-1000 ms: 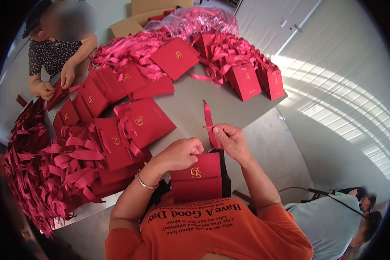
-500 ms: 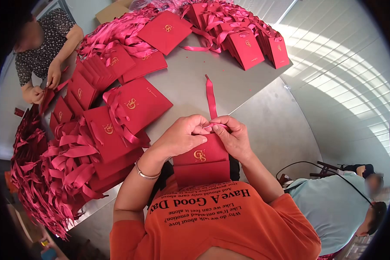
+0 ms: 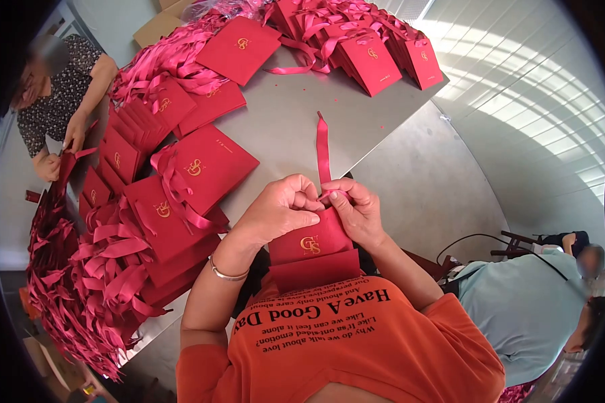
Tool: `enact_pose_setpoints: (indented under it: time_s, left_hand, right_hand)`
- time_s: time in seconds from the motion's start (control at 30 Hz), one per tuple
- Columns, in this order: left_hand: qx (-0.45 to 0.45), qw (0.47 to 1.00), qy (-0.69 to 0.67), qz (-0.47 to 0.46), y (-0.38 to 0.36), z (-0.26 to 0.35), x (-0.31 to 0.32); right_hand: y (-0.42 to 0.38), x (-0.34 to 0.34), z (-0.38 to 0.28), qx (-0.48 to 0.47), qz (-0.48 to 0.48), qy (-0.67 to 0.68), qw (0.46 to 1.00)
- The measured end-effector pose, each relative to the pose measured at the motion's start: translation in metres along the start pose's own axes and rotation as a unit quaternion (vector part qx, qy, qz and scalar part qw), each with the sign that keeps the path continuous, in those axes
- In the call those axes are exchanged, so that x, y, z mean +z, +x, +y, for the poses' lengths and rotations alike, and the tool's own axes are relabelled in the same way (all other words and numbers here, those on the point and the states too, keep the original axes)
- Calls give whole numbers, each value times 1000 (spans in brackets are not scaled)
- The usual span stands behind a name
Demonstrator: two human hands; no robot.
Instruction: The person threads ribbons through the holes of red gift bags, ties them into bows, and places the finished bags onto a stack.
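Observation:
A small red paper gift bag (image 3: 306, 242) with a gold logo rests against my body at the table's near edge. From its top a pinkish-red ribbon (image 3: 323, 151) stretches away over the table. My right hand (image 3: 357, 213) pinches a bend of this ribbon between thumb and forefinger at the bag's upper edge. Beside it, my left hand (image 3: 282, 208), with a bracelet on the wrist, has its fingers curled at the same edge. Its thumb lies along the bag, and its fingertips meet the ribbon by the right fingers. The ribbon's hole is hidden by the fingers.
Red bags with ribbons (image 3: 205, 164) lie stacked on the left of the grey table (image 3: 282, 107). More bags (image 3: 373, 60) stand at the back. A co-worker (image 3: 70, 87) handles a bag at far left; another person (image 3: 517, 302) sits at lower right.
Both hands stay at the bag's upper edge; the left fingers have shifted slightly at the ribbon. The whole view has moved a little. The co-worker at left has leaned and lowered their hands.

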State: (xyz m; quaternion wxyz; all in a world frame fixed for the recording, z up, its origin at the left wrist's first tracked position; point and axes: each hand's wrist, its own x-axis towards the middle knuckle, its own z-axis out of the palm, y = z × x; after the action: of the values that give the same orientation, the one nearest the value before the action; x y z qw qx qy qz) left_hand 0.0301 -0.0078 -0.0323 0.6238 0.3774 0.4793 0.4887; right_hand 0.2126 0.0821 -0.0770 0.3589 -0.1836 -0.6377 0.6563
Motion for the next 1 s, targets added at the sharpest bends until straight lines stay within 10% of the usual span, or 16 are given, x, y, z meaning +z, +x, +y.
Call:
enact_pose_setpoints:
  time_s: [0.57,1.0]
  left_hand:
    - [1,952,286,109,7,-10,12]
    - [21,969,233,82,1,-4,7]
  right_hand:
    - [12,-15,-31,-276,-35,-406,870]
    - [1,-20,-33,-114,-83,-286,948]
